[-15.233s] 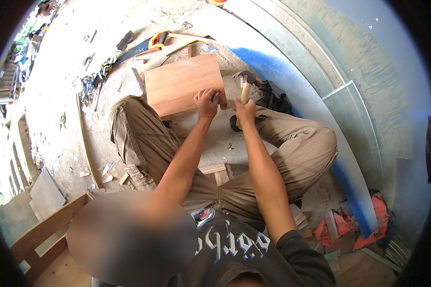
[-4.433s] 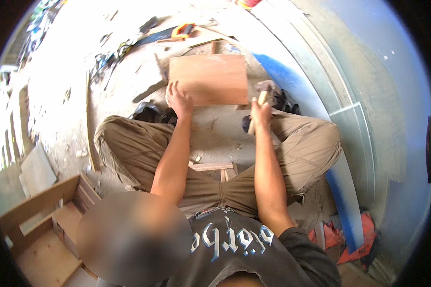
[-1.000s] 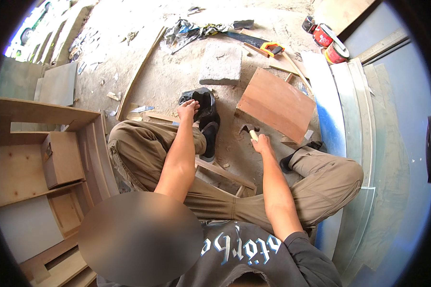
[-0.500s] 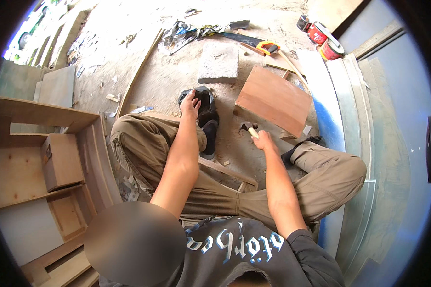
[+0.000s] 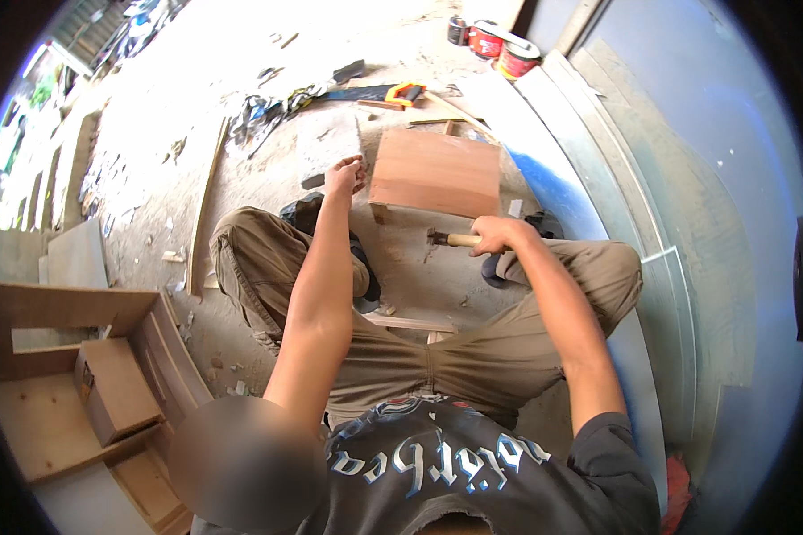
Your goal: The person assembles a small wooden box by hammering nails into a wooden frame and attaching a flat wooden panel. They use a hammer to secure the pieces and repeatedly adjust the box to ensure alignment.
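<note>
My right hand [image 5: 500, 235] grips the wooden handle of a hammer [image 5: 459, 240], its dark head pointing left, in front of a reddish-brown plywood panel [image 5: 435, 173]. The panel lies raised off the ground, with a short wooden piece showing under its near left corner. Just left of the panel, my left hand [image 5: 346, 176] is held with curled fingers over the near end of a pale grey block [image 5: 328, 138]. Whatever those fingers pinch is too small to make out. A black item [image 5: 302, 210] lies by my left foot, partly hidden by my forearm.
An orange-handled handsaw [image 5: 404, 94] and crumpled plastic [image 5: 259, 116] lie beyond the block. Paint cans [image 5: 516, 61] stand far right, near leaning sheets [image 5: 589, 143]. A wooden cabinet frame [image 5: 67, 308] is at my left. A long strip [image 5: 207, 209] lies on the ground.
My left hand has moved from the black item by my foot to beside the panel, its fingers now more curled. My right hand still holds the hammer, now turned more level. The view has shifted.
</note>
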The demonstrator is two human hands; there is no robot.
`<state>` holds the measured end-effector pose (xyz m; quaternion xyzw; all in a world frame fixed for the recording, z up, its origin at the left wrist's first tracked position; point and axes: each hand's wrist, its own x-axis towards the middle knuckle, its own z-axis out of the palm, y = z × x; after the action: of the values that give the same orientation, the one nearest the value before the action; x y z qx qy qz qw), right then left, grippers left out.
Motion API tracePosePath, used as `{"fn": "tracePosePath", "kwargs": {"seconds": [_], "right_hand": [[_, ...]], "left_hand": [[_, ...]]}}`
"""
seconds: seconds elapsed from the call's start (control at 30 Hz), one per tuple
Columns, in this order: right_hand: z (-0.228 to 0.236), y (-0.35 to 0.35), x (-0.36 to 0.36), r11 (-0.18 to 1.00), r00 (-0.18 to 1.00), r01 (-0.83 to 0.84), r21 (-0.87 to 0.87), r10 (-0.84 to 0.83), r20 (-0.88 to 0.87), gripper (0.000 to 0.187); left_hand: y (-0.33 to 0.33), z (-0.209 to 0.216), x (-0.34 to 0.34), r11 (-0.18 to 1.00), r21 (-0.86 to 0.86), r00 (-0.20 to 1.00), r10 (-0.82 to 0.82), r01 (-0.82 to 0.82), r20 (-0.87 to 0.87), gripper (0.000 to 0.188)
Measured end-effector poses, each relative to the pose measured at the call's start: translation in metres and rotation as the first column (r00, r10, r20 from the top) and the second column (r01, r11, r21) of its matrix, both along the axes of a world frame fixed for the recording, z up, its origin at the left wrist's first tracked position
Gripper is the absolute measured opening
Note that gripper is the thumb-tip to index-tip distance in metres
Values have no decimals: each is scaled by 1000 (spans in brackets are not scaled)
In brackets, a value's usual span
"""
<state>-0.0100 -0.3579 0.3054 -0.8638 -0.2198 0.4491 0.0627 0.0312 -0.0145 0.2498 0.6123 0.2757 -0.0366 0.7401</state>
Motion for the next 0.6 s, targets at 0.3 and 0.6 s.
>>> {"fn": "tracePosePath", "kwargs": {"seconds": [0.3,0.6], "right_hand": [[11,-102,5,682,726,575,451,-680,102,50],[-88,-72,24,196,100,805,561,-975,197,66]], "left_hand": [[-110,3,23,975,-4,963,-219,222,155,30],[-197,-55,48,922,314,900,-322,227,294,22]]}}
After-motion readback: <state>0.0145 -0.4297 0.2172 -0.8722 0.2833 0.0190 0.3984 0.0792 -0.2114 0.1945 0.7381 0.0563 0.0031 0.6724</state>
